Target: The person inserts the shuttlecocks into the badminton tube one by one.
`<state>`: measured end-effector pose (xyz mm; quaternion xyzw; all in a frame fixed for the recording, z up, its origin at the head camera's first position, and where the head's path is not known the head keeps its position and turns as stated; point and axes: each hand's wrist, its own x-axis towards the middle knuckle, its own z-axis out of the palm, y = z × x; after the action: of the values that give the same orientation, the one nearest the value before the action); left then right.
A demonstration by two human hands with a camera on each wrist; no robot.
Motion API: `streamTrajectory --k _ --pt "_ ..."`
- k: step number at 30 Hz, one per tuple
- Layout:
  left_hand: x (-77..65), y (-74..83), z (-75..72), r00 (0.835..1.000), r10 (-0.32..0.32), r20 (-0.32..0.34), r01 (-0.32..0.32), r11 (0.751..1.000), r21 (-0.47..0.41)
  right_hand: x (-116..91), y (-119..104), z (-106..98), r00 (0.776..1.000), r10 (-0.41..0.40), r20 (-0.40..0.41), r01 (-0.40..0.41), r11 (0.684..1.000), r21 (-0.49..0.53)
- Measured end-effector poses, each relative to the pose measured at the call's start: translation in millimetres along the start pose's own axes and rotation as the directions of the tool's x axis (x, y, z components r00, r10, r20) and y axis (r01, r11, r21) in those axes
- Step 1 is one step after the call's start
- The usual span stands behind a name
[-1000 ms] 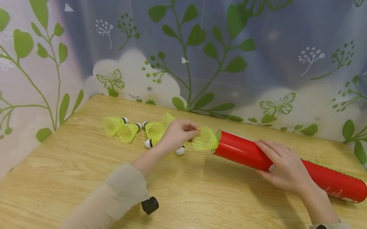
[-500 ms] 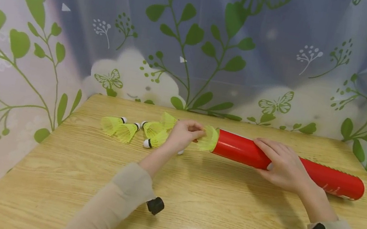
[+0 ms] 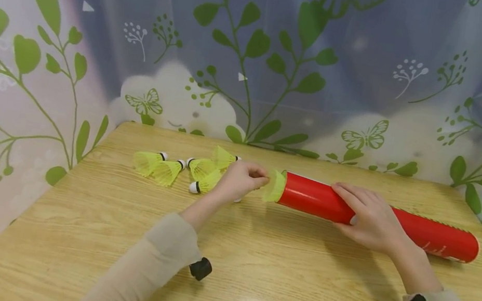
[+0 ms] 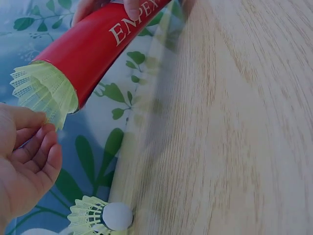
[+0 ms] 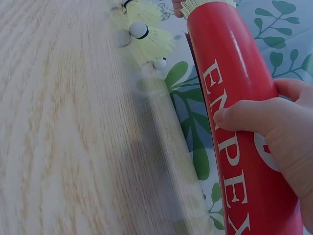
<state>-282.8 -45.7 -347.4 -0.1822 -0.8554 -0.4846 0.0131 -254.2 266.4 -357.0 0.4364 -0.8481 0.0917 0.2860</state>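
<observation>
A red shuttlecock tube [image 3: 316, 198] lies slanted in the head view, its near-left mouth tilted up off the table. My right hand [image 3: 372, 218] grips it around the middle; in the right wrist view the thumb [image 5: 244, 115] lies across its white lettering. A yellow shuttlecock [image 4: 44, 90] sits partly inside the mouth, skirt sticking out, its cork hidden in the tube. With thumb and forefinger my left hand [image 4: 29, 152] pinches the skirt's rim. Left of that hand, several yellow shuttlecocks [image 3: 166, 173] with white corks lie on the table, one partly hidden behind the wrist.
The wooden table [image 3: 293, 296] runs back to a curtain [image 3: 255, 58] printed with leaves and butterflies. Another patterned cloth hangs along the left side. Black wrist cameras [image 3: 200, 269] are strapped at both sleeves.
The shuttlecock has slid rightward, deeper into the tube, and less of its skirt shows. My left hand has followed slightly to the right. My right hand keeps its grip on the tube.
</observation>
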Motion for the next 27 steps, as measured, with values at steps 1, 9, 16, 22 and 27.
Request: streamTrajectory --k 1,9,16,22,27 --pt "-0.2 0.2 -0.1 1.000 -0.001 0.007 0.001 1.000 -0.003 0.1 0.1 -0.1 1.000 0.002 0.001 -0.002 1.000 0.001" --pt "1.5 2.1 2.3 0.999 -0.019 0.031 0.020 1.000 -0.022 -0.5 0.7 0.3 1.000 0.007 -0.006 -0.007 1.000 0.007" --pt "3.7 4.3 4.8 0.999 -0.011 0.034 0.011 1.000 -0.018 0.4 -1.6 -2.9 1.000 0.009 -0.020 -0.009 1.000 0.002" --pt "4.1 8.1 8.9 0.999 0.030 0.045 -0.028 0.999 -0.043 2.1 -1.6 -3.4 0.999 -0.027 -0.037 0.028 1.000 0.013" --pt "5.0 9.7 13.4 0.998 0.040 0.037 -0.039 0.998 -0.041 1.5 -0.4 -3.2 0.999 -0.029 -0.034 0.030 0.999 0.025"
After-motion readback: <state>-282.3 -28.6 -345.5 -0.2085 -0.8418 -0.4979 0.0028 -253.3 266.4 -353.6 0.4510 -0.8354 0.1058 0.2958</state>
